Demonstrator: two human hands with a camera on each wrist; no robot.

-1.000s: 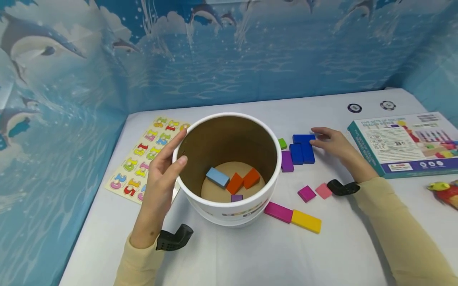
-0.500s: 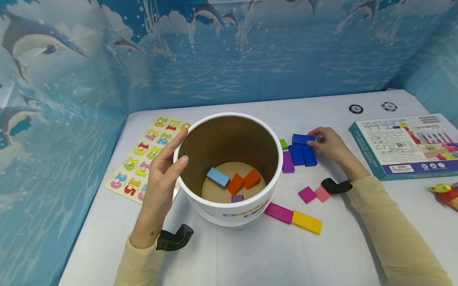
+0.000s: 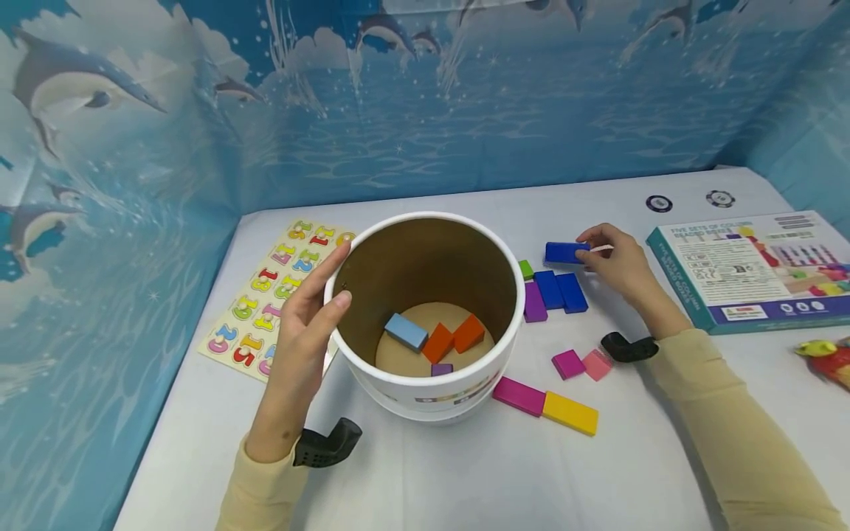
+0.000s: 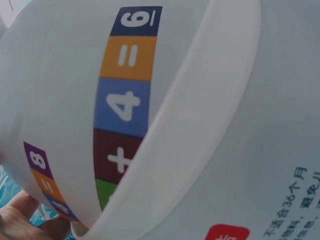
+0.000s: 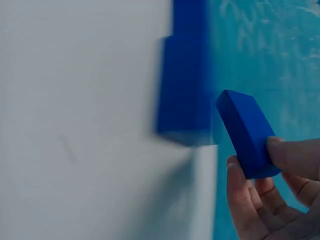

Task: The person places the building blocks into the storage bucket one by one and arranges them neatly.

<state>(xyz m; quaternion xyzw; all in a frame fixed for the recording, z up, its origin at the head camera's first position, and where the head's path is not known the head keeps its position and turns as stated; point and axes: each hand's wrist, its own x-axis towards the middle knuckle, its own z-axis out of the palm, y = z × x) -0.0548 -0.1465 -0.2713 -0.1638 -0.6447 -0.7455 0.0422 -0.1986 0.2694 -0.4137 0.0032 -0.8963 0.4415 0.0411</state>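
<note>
My right hand (image 3: 617, 262) pinches a dark blue block (image 3: 563, 253) between thumb and fingers. In the right wrist view the same blue block (image 5: 247, 132) is tilted, gripped at its lower end, with blurred blue blocks (image 5: 185, 85) behind. Two more blue blocks (image 3: 560, 291) lie side by side just in front of it. My left hand (image 3: 302, 335) rests against the left side of a white bucket (image 3: 432, 402), fingers fairly straight and thumb at the rim. Inside the bucket are a light blue block (image 3: 406, 332), two orange blocks (image 3: 438, 344) and a purple block (image 3: 441, 369).
Purple (image 3: 534, 302) and green (image 3: 526, 269) blocks lie right of the bucket. Nearer are magenta (image 3: 568, 364), pink (image 3: 597, 365), long magenta (image 3: 519, 396) and yellow (image 3: 571, 413) blocks. A number board (image 3: 265, 295) lies left; a flat box (image 3: 764, 269) and two chips (image 3: 660, 203) are right.
My right hand has taken hold of the far blue block and lifted it slightly away from the other two. My left hand stays at the bucket.
</note>
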